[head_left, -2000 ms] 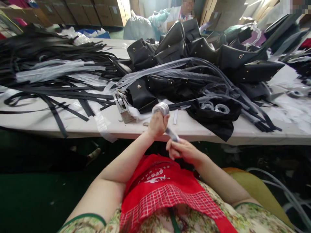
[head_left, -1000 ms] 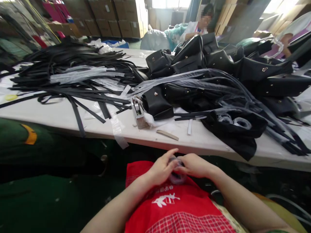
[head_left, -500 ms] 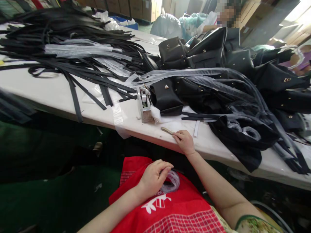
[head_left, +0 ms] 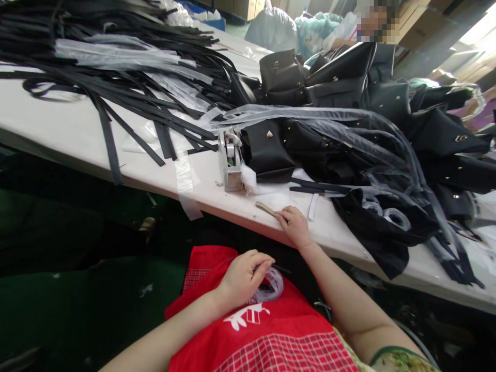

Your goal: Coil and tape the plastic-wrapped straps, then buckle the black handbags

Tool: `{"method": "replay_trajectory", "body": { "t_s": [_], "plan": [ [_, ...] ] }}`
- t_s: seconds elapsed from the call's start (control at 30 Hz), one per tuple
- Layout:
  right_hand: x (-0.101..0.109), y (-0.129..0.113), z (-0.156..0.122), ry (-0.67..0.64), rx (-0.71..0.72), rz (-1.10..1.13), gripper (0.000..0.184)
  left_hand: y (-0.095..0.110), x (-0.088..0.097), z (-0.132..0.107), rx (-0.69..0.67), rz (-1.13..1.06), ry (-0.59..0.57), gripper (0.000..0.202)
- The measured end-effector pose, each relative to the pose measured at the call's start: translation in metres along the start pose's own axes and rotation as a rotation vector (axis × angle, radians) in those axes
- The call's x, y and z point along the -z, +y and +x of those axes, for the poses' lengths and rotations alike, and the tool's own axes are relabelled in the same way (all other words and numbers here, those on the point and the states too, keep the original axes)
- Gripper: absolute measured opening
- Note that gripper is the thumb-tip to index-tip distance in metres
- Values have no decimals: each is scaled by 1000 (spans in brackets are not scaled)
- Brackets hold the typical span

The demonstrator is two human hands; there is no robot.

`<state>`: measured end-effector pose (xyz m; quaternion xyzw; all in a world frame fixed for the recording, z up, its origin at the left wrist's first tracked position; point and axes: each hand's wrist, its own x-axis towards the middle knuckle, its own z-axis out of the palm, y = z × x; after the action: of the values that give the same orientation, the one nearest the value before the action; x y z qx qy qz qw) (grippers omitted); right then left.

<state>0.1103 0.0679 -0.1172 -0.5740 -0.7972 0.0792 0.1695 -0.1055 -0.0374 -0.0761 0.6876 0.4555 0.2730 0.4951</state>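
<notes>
A coil of clear plastic strip (head_left: 273, 285) hangs from the fingers of my left hand (head_left: 248, 275), in front of my red apron (head_left: 294, 320). Thumb and fingertips there are pinched together. On the table edge rests my right hand (head_left: 295, 224), closed on the end of a thin beige strip (head_left: 264, 208) that points left and lies just over the white tabletop. What the strip is I cannot tell. Beyond it stands a metal tape dispenser (head_left: 231, 173) with bits of white material around it. A short white strip (head_left: 312, 206) lies right of my right hand.
Black straps (head_left: 155, 113) are heaped at the left of the white table (head_left: 70, 134). Several black leather bags (head_left: 267, 155) are piled at centre and right, with long plastic-wrapped straps (head_left: 349, 113) across them. More clear coils (head_left: 397, 219) lie on black fabric. A person (head_left: 372, 26) is at the far side.
The view has shifted slightly, so the table and bags sit a little differently. Both hands keep their grips, nearly in the same place.
</notes>
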Motion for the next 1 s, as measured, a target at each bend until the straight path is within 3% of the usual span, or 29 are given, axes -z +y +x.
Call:
{"method": "replay_trajectory", "body": {
  "t_s": [0.23, 0.43, 0.7, 0.87, 1.0],
  "plan": [
    [24, 1, 17, -253, 73, -82, 31, 2, 0, -1, -2, 20, 0, 31],
    [29, 5, 26, -277, 34, 28, 28, 0, -4, -3, -7, 28, 22, 33],
    [39, -12, 40, -510, 64, -260, 36, 5, -4, 0, -26, 48, -1, 34],
    [49, -20, 46, -478, 51, -278, 28, 5, -7, -4, -19, 68, 59, 36],
    [48, -29, 42, -353, 51, -325, 20, -18, -16, 8, -89, 138, 61, 35]
  ]
}}
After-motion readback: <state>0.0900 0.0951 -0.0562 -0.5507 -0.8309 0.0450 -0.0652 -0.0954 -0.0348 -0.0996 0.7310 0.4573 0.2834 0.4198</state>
